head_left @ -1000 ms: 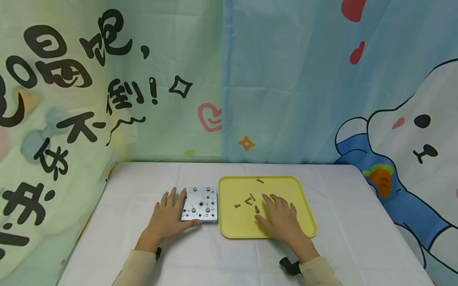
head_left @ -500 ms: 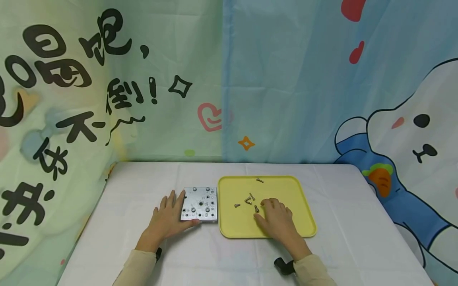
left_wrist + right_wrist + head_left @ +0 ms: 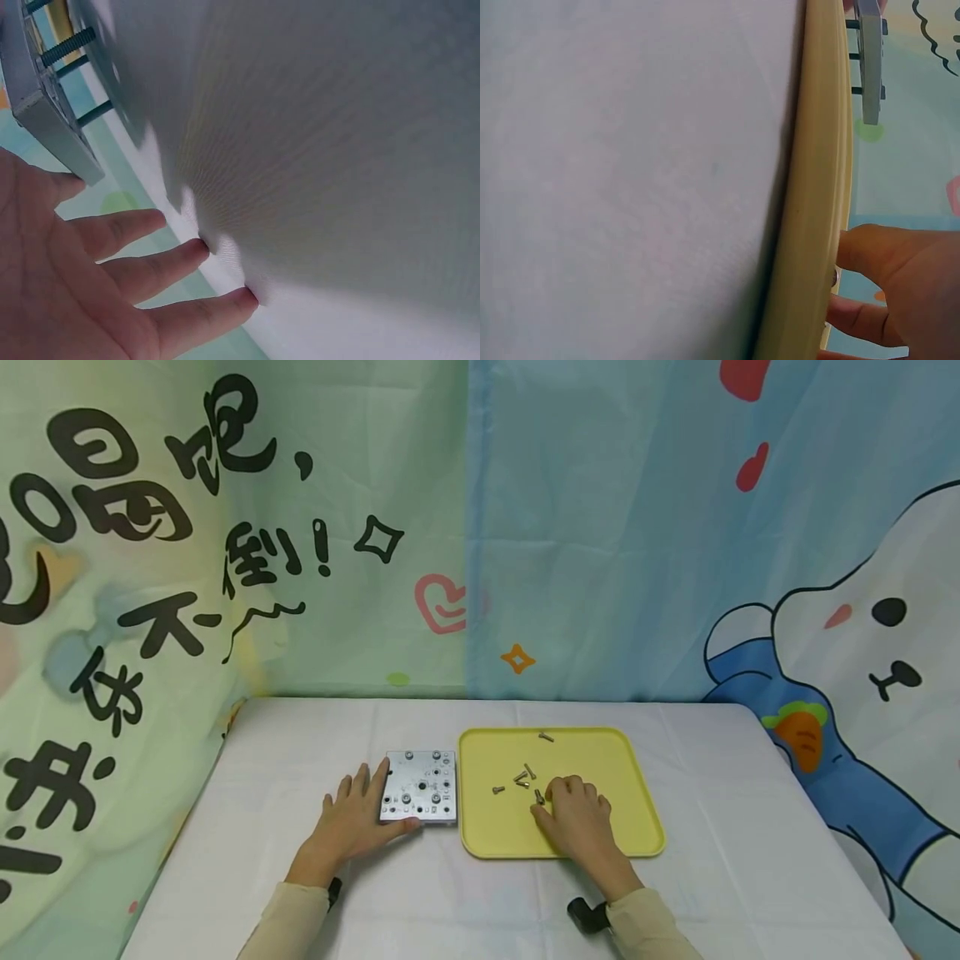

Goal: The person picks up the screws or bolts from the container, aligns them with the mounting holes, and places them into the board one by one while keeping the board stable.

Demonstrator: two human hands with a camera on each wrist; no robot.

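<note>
A square metal plate (image 3: 420, 787) with screws set in it lies on the white table, just left of a yellow tray (image 3: 600, 758). My left hand (image 3: 351, 820) rests flat beside the plate. Its fingers are straight along the plate's left edge and the thumb lies at its near edge. In the left wrist view the spread fingers (image 3: 150, 270) lie under the plate's corner (image 3: 46, 112). My right hand (image 3: 543, 802) is inside the tray with curled fingers, thumb and forefinger pinching a small screw (image 3: 538, 795). Loose screws (image 3: 521, 777) lie just beyond it.
One more screw (image 3: 545, 737) lies near the tray's far rim. Printed cloth backdrops close off the back and left of the table (image 3: 300, 735). The table's right edge (image 3: 810, 810) drops off beside a cartoon rabbit curtain. The tray rim (image 3: 814, 187) fills the right wrist view.
My right hand has pulled back a little and its fingers have curled from flat into a pinch at the screw. The left hand and the plate have not moved.
</note>
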